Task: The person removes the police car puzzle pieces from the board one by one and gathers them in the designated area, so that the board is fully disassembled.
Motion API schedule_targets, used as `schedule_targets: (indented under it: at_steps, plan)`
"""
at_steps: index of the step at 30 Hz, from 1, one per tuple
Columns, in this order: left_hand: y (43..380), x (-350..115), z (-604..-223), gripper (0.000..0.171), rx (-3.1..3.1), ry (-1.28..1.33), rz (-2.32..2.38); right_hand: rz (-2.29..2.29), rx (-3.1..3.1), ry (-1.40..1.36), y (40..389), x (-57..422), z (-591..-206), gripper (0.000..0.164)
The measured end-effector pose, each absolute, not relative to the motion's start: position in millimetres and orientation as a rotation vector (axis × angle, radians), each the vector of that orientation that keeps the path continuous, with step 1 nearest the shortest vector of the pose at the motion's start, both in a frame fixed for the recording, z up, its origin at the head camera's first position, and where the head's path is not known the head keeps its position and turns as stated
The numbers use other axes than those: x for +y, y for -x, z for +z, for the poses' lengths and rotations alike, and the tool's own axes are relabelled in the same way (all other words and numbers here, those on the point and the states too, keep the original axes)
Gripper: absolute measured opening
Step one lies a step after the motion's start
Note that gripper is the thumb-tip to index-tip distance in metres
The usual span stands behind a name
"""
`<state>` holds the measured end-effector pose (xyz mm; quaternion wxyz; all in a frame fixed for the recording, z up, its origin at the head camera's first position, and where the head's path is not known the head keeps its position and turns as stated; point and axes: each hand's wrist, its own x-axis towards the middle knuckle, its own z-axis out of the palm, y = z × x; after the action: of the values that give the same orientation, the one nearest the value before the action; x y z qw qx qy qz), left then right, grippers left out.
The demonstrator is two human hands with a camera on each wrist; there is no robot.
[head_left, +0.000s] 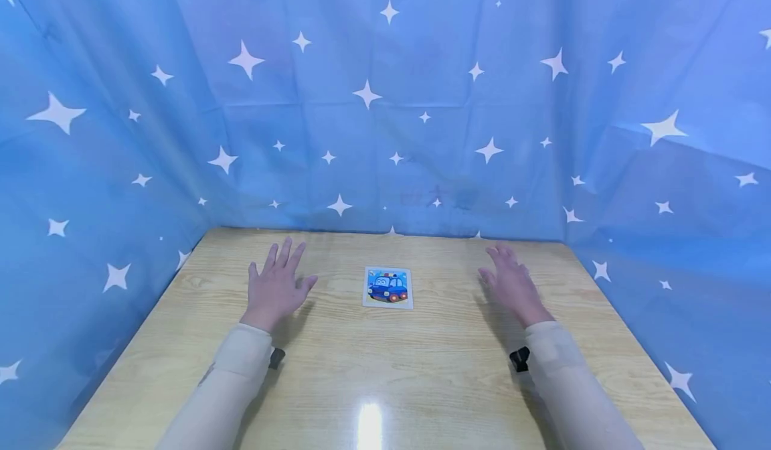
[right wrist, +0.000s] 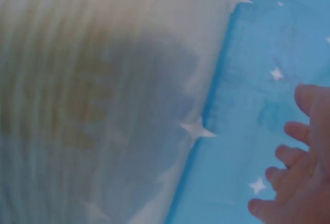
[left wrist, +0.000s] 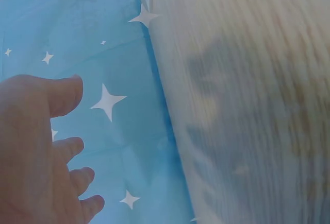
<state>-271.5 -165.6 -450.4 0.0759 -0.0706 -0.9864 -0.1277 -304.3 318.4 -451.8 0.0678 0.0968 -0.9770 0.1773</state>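
A small square picture card (head_left: 388,288) with a blue cartoon police car and a white border lies flat on the wooden table. To its left, my left hand (head_left: 277,289) hovers over the table with fingers spread and nothing held. On the card's other side my right hand (head_left: 513,282) is also raised, palm down, fingers loosely extended and touching nothing. The left wrist view shows the left thumb (left wrist: 66,95) and fingertips apart from any object. In the right wrist view the right hand (right wrist: 304,167) appears at the right edge, fingers relaxed.
The light wood table (head_left: 385,349) has a bright light reflection near its front. A blue curtain (head_left: 373,128) with white stars encloses its back and both sides. Each wrist wears a small black device, such as the left one (head_left: 276,357).
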Motion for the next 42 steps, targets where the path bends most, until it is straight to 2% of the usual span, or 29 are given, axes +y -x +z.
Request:
schedule_targets:
  at_steps: [42]
  plan:
    - [278,-153,-466,0.077,-2.944,0.306,-0.487,0.632,-2.972,-0.469,307,247,-460,0.063]
